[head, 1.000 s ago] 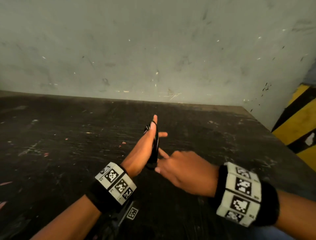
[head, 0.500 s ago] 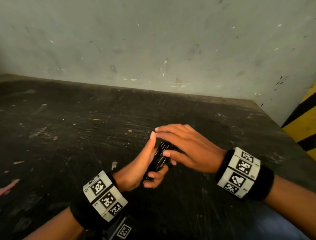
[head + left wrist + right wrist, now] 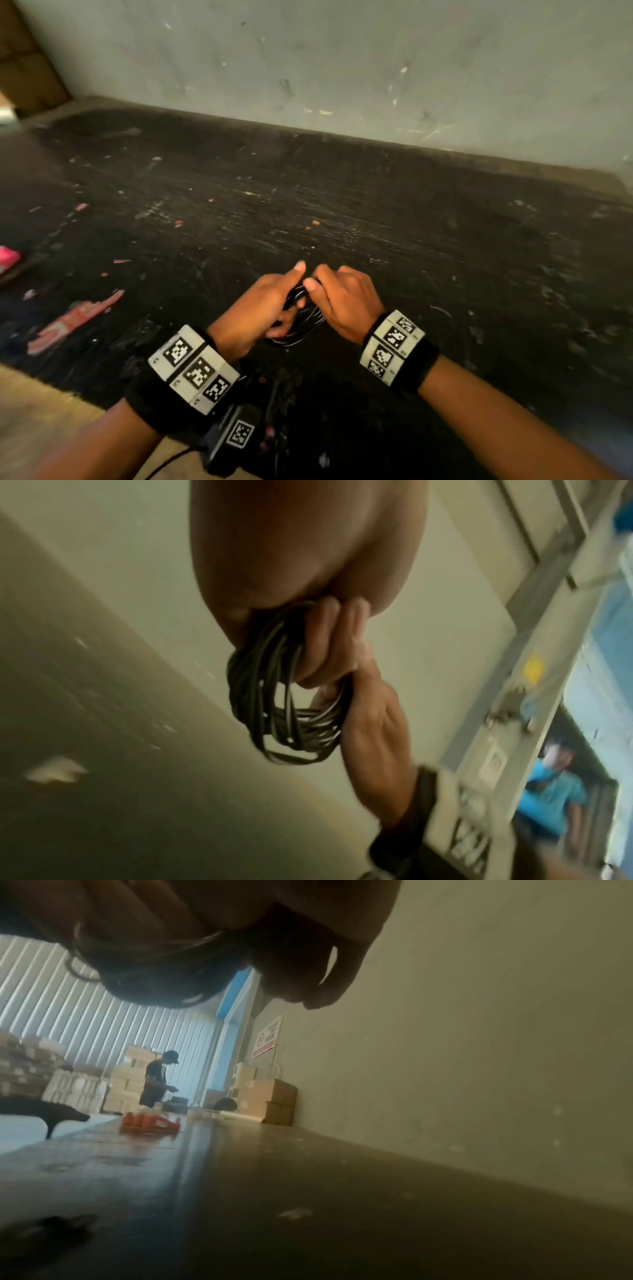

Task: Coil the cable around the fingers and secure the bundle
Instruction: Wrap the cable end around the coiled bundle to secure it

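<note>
Both hands, left hand (image 3: 260,310) and right hand (image 3: 346,301), grip the coiled cable (image 3: 303,320) mid-table

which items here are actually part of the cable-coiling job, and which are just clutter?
Part of the job:
- black cable coil
- left hand, gripping the coil
- right hand, gripping the coil

Just lying about:
- red wrapper on the dark table
- pink object at the left edge
- orange bottles in the background

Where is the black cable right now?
The coiled black cable is low in the middle of the head view, held between the left hand and the right hand, just above the dark table.
</note>
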A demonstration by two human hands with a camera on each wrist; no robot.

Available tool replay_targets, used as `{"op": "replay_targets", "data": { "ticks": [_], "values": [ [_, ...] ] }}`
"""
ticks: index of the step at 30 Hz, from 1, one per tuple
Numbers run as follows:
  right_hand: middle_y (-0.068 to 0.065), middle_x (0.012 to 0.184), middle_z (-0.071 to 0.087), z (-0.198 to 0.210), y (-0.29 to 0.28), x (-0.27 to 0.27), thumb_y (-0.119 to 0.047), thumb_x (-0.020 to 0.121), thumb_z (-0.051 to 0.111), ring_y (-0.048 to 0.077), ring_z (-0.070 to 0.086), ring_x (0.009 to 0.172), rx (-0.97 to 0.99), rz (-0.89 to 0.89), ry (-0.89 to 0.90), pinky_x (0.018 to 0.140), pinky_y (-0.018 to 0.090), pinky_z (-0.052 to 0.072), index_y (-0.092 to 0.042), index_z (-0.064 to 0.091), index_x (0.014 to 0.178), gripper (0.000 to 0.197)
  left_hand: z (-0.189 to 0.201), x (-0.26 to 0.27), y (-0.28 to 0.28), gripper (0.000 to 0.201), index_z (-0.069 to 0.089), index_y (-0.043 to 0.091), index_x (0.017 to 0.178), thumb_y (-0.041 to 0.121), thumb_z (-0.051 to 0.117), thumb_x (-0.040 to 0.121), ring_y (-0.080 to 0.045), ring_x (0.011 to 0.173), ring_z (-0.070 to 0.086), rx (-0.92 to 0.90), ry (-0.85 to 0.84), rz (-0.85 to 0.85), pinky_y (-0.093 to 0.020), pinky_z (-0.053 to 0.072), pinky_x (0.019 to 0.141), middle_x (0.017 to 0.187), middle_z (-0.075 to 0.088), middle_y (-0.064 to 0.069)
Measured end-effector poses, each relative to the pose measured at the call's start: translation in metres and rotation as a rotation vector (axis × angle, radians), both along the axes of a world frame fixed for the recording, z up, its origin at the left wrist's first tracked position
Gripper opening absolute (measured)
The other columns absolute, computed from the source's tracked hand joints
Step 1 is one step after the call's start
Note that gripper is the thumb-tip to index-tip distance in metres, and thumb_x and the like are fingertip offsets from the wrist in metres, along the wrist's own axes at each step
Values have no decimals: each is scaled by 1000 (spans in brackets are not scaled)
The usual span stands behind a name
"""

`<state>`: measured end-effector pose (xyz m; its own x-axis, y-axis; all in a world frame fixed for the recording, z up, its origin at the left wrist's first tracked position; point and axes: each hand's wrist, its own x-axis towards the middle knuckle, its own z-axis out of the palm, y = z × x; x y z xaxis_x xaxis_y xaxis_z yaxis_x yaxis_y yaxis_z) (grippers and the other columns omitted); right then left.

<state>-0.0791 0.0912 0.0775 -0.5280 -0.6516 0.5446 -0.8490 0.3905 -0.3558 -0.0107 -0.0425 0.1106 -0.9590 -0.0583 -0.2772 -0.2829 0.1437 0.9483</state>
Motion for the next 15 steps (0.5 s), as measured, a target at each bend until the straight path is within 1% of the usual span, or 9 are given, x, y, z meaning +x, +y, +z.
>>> {"op": "replay_targets", "data": {
  "ticks": [1, 2, 4, 6, 8, 10, 12, 14, 15],
  "values": [
    [10, 57, 62, -8, -10, 4, -44, 96, 15, 32, 52, 45, 5, 11, -30, 53, 27, 27, -8, 52, 73, 56, -7, 4, -7, 48, 48, 10, 63, 46, 37, 94, -10, 29, 23, -16, 20, 54, -17, 17, 33, 41, 28, 0],
    [10, 58, 62, -16, -20, 8, -46, 96, 13, 33, 52, 45, 21, 20, -52, 50, 27, 32, -8, 52, 74, 58, -13, 9, -15, 45, 48, 9, 64, 41, 39, 95, -10, 30, 24, -21, 39, 99, -17, 17, 32, 43, 29, -1],
    [10, 58, 63, -28, -42, 17, -46, 96, 13, 32, 53, 46, 51, 34, -56, 47, 27, 37, -8, 54, 76, 60, -26, 21, -37, 39, 50, 8, 68, 34, 41, 96, -10, 31, 28, -39, 68, 121, -18, 20, 31, 47, 31, -5],
    [7, 56, 62, -36, -61, 27, -44, 97, 14, 28, 53, 44, 74, 63, -67, 48, 23, 31, -9, 54, 74, 58, -36, 32, -62, 40, 54, 7, 68, 34, 41, 95, -11, 34, 36, -109, 69, 89, -22, 30, 35, 46, 37, -2],
    [6, 55, 61, -45, -82, 35, -43, 97, 15, 27, 52, 43, 96, 76, -67, 48, 23, 28, -11, 51, 71, 56, -43, 38, -86, 42, 57, 9, 64, 34, 42, 95, -12, 38, 45, -205, 31, 79, -25, 39, 43, 43, 45, 2],
    [8, 56, 62, -51, -100, 40, -40, 98, 21, 29, 53, 45, 102, 63, -100, 50, 27, 27, -10, 50, 71, 50, -49, 40, -101, 42, 57, 12, 60, 31, 43, 95, -8, 39, 45, -241, 7, 144, -25, 39, 46, 39, 47, 5],
    [13, 63, 63, -52, -112, 44, -39, 94, 28, 34, 57, 55, 85, 75, -215, 54, 29, 28, -8, 51, 78, 42, -56, 41, -108, 42, 57, 13, 55, 27, 47, 93, -3, 39, 42, -243, 25, 249, -24, 35, 47, 39, 48, 8],
    [13, 74, 65, -53, -123, 47, -43, 92, 27, 31, 61, 68, 87, 120, -400, 59, 33, 38, -11, 51, 89, 40, -64, 43, -120, 41, 60, 5, 55, 26, 53, 90, -5, 45, 43, -259, 57, 315, -29, 36, 52, 45, 49, 7],
    [10, 78, 66, -56, -127, 47, -46, 91, 27, 27, 63, 71, 82, 112, -519, 63, 35, 44, -14, 51, 95, 40, -69, 43, -130, 40, 61, 1, 58, 26, 56, 89, -7, 47, 44, -257, 68, 327, -30, 36, 52, 48, 49, 3]
  ]
}}
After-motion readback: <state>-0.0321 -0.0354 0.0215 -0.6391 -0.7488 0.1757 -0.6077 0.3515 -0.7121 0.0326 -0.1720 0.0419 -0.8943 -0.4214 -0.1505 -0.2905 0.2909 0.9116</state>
